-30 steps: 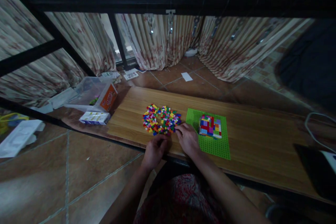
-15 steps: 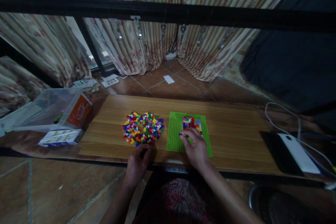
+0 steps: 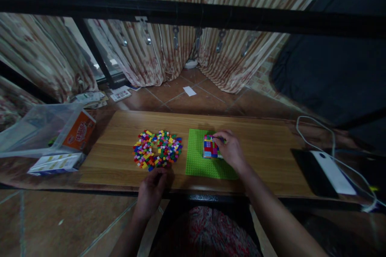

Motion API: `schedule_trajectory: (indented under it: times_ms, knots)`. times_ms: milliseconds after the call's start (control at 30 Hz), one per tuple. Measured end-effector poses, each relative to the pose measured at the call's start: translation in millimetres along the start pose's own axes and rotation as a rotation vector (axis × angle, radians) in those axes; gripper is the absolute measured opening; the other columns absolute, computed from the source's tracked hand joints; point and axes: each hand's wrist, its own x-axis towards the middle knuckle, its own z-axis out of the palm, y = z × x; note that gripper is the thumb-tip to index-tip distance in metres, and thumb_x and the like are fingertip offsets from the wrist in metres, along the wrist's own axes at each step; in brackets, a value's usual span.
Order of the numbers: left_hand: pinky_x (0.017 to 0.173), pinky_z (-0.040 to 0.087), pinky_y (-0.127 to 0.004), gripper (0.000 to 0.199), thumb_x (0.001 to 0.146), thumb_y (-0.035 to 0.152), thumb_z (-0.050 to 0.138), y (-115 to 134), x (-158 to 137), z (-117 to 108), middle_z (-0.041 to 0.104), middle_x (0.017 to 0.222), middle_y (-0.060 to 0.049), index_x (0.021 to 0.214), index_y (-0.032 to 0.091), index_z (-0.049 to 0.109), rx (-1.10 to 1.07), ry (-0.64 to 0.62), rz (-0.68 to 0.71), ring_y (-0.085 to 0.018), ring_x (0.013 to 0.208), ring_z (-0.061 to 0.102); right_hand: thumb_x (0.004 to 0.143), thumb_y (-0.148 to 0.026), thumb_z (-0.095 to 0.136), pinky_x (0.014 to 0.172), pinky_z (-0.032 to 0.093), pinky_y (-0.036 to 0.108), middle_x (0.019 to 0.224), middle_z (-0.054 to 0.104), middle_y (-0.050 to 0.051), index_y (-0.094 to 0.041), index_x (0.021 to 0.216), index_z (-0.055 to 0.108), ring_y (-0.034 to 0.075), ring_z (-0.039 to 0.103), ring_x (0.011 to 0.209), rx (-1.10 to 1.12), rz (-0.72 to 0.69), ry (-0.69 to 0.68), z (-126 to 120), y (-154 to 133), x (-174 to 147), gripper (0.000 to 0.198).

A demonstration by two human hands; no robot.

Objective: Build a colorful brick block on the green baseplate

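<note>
My right hand reaches over a block of multicoloured toy bricks built up on a green studded baseplate. Thumb and forefinger are pinched around a small dark purple-blue brick at the block's upper right; whether it touches the block is hard to see. The palm hides the baseplate's right part. My left hand rests at the table's front edge, fingers curled together, just below a loose pile of small coloured bricks. What its fingertips hold, if anything, is hidden.
The wooden tabletop carries all this. On the left stand a clear plastic bin with an orange label and a white carton. On the right lie a black flat item, a white device and a white cable. A black bar crosses beyond.
My right hand has moved from the block's near side up to its upper right, uncovering the block's lower part. My left hand stays by the pile. The whole view has shifted slightly.
</note>
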Motion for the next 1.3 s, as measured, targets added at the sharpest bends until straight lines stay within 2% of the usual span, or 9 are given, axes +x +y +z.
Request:
schedule_trajectory:
  times_ms: [167,433,700,1067,1300]
  knots:
    - [0.056,0.047,-0.022,0.029,0.082,0.045,0.056,1.5,-1.1,-0.1,0.065,0.072,0.000,0.090,0.018,0.064,0.024,-0.006,-0.008,-0.014,0.062,0.059,0.082,-0.027,0.055,0.081,0.045,0.035,0.088,0.064,0.005,-0.022,0.080,0.068,0.020,0.058,0.086,-0.065,0.004,-0.051,-2.7,1.1,4.3,0.015]
    - [0.055,0.048,-0.022,0.029,0.082,0.044,0.056,-1.5,-1.1,0.7,0.065,0.072,0.000,0.094,0.018,0.064,-0.002,-0.005,0.002,-0.014,0.061,0.059,0.082,-0.018,0.052,0.080,0.044,0.032,0.086,0.064,0.005,-0.020,0.079,0.066,0.019,0.058,0.085,-0.209,-0.103,-0.213,-11.3,-4.5,15.3,0.014]
    - [0.057,0.048,-0.022,0.029,0.083,0.044,0.056,-7.4,-1.2,1.5,0.065,0.073,-0.001,0.094,0.018,0.064,-0.010,-0.007,0.007,-0.014,0.063,0.060,0.083,-0.017,0.050,0.076,0.043,0.030,0.085,0.067,0.006,-0.019,0.080,0.068,0.018,0.060,0.081,-0.282,-0.075,-0.272,-12.1,-4.7,17.5,0.018]
    - [0.065,0.051,-0.024,0.027,0.085,0.042,0.054,-3.1,-2.2,0.2,0.069,0.083,-0.003,0.093,0.019,0.064,0.017,-0.009,0.054,-0.017,0.075,0.065,0.075,-0.025,0.059,0.071,0.047,0.031,0.080,0.072,0.004,-0.022,0.079,0.071,0.018,0.064,0.073,-0.097,0.125,-0.192,-10.0,-3.7,16.4,0.013]
    - [0.066,0.051,-0.024,0.027,0.085,0.043,0.054,-6.1,-1.1,0.2,0.071,0.085,-0.003,0.094,0.019,0.063,0.033,-0.023,0.056,-0.016,0.075,0.066,0.076,-0.033,0.057,0.076,0.049,0.034,0.085,0.074,0.005,-0.020,0.082,0.072,0.020,0.065,0.078,0.044,0.221,-0.058,-10.1,5.7,14.6,0.021]
